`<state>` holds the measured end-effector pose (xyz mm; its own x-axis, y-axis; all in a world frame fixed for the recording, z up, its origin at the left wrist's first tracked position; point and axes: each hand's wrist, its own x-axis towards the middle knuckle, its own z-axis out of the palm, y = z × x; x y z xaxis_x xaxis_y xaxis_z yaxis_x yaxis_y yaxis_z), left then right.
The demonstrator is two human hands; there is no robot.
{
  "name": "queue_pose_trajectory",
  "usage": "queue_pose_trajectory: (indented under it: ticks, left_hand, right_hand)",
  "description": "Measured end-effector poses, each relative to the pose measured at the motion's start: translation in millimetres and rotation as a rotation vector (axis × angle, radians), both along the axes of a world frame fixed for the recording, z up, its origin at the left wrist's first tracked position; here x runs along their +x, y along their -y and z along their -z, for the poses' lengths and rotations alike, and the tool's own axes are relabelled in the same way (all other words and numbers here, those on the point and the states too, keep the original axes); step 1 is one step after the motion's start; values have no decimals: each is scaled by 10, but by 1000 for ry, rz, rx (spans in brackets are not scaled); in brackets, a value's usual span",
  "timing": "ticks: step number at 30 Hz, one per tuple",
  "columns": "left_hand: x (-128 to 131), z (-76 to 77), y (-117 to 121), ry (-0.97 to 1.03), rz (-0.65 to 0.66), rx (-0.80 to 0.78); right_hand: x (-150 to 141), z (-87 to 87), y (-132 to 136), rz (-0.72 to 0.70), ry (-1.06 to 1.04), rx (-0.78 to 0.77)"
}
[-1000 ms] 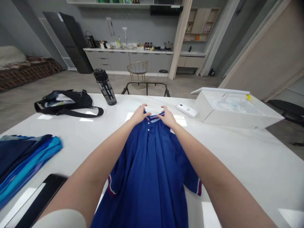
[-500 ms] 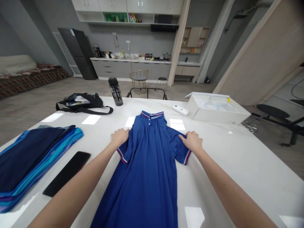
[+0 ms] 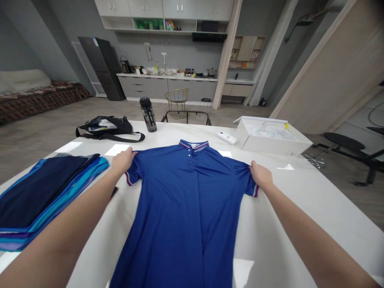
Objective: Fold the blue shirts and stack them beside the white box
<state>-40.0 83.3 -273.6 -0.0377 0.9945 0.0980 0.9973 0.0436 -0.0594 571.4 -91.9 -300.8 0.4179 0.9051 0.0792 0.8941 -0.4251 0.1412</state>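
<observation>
The left hand [image 3: 122, 160] is closed, pinching the upper outer edge of one sleeve of the blue shirt [image 3: 183, 200], just above its striped cuff. The right hand [image 3: 261, 174] is closed likewise on the upper edge of the other sleeve, so the hands hold the two sleeves spread apart. The shirt lies in the middle of the white surface [image 3: 294, 200], buttons up, its collar pointing away from the person, with soft folds down the front.

The shirt's hem runs out of view at the bottom. Most of each hand's fingers are tucked behind the fabric or turned away, so their exact placing cannot be told. The left forearm covers part of the stack of folded clothes [image 3: 45, 192], which is also cut off at the left, and all but a corner of a dark object [image 3: 114, 193]. The contents of the white box [image 3: 271, 144] are hard to make out.
</observation>
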Motion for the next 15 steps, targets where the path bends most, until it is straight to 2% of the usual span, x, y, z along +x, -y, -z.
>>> queue_pose_trajectory:
  ticks: [2, 4, 6, 8, 11, 13, 15]
  left_hand:
    - [-219, 29, -200, -47, -3, -20]
    - [-324, 117, -357, -57, 21, -62]
    - [-312, 224, -458, -51, 50, -112]
    - [-189, 301, -495, -54, 31, -115]
    - [187, 328, -455, -48, 41, 60]
    - [545, 312, -399, 12, 220, 161]
    - [951, 307, -352, 102, 426, 141]
  right_hand:
    - [331, 22, -52, 5, 47, -9]
    - [577, 60, -122, -12, 90, 1]
    - [727, 93, -201, -19, 116, 19]
    - [780, 99, -284, 22, 114, 45]
    - [628, 48, -451, 78, 85, 165]
    - [329, 0, -620, 8, 24, 287]
    - [-114, -18, -841, -145, -158, 357]
